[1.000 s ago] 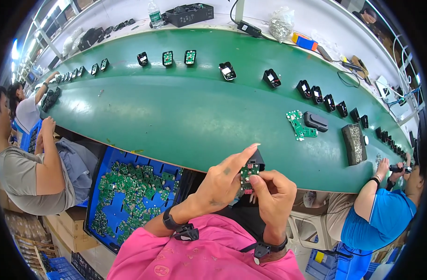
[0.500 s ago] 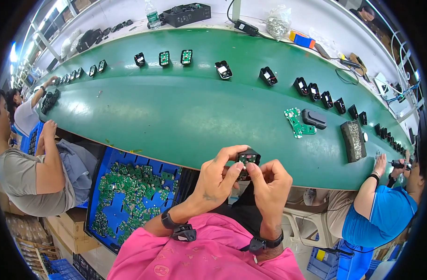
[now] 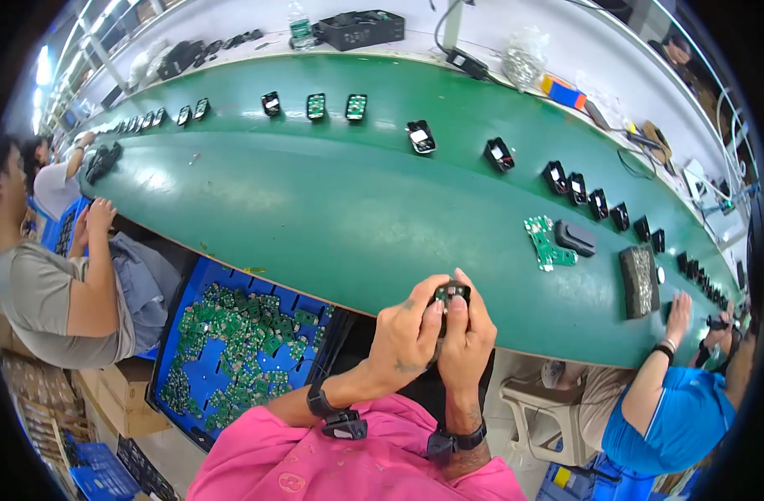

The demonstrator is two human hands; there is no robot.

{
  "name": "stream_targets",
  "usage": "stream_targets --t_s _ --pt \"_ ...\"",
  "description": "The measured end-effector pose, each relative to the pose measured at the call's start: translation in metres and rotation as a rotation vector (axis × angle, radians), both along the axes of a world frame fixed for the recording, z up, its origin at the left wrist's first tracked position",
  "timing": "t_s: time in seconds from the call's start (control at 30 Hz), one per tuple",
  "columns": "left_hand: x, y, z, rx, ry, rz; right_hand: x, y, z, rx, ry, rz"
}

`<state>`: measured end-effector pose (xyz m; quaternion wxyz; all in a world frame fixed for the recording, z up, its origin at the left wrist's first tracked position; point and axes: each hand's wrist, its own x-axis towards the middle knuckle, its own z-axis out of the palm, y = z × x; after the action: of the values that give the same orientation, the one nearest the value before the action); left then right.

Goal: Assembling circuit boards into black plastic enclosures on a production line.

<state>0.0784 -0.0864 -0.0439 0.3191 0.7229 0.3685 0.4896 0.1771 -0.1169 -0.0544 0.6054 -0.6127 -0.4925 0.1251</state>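
Firstly, note a long green workbench (image 3: 315, 192) stretching across the full view, curved by the lens. Find two people seated along the near side: at left, a person in a grey shirt (image 3: 56, 292), hands together near the bench edge; at right, a person in a blue shirt (image 3: 666, 417), one palm laid on the bench top. See a blue tray (image 3: 217, 272) below the bench edge at left, strewn with many green circuit boards (image 3: 265, 334). Record a beige stool (image 3: 553, 401) beside the blue shirt, and a black box (image 3: 361, 32) on the ledge behind the bench, next to a clear bottle (image 3: 299, 29).

At lower centre, observe the left hand (image 3: 403, 334) and right hand (image 3: 470, 334) brought close together near the bench edge, with a dark strap on each wrist. Find both closed around one small dark case (image 3: 461, 286), thumbs side by side and pressing at the near end, fingers wrapped along the sides. Cannot tell the exact finger contact underneath.

On the bench at right, log a dark rough block (image 3: 639, 282), a black oblong case (image 3: 575, 238) and, just beside the latter, loose green boards (image 3: 541, 238). Farther back, count many small black housings (image 3: 420, 137) in a spaced line, some showing green boards inside, others a white patch. Lastly, note a green board (image 3: 451, 292) inside the held case, partly hidden by the thumbs; cannot tell the depth of seating.
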Motion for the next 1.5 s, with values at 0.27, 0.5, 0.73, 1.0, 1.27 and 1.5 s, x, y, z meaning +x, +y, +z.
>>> stream_targets --t_s 0.27,0.5,0.73,1.0,1.27,1.5 --pt "-0.077 0.129 -0.002 -0.414 -0.135 0.074 -0.016 0.041 -0.008 -0.28 -0.161 0.171" --pt "-0.27 0.391 -0.032 -0.34 -0.022 0.669 -0.011 0.023 -0.04 -0.116 -0.42 0.206" --pt "-0.297 0.475 -0.035 -0.178 0.247 0.804 -0.018 0.027 -0.04 -0.231 -0.48 0.177" --pt "-0.25 0.488 -0.041 0.415 0.772 0.285 -0.006 0.031 -0.036 -0.266 -0.455 0.093" --pt "-0.245 0.508 -0.019 0.196 1.025 0.363 0.061 0.013 -0.017 -0.227 -0.373 -0.066" --pt "-0.106 0.292 0.01 0.209 0.685 0.09 0.163 0.018 -0.006 -0.586 -0.598 -0.487"
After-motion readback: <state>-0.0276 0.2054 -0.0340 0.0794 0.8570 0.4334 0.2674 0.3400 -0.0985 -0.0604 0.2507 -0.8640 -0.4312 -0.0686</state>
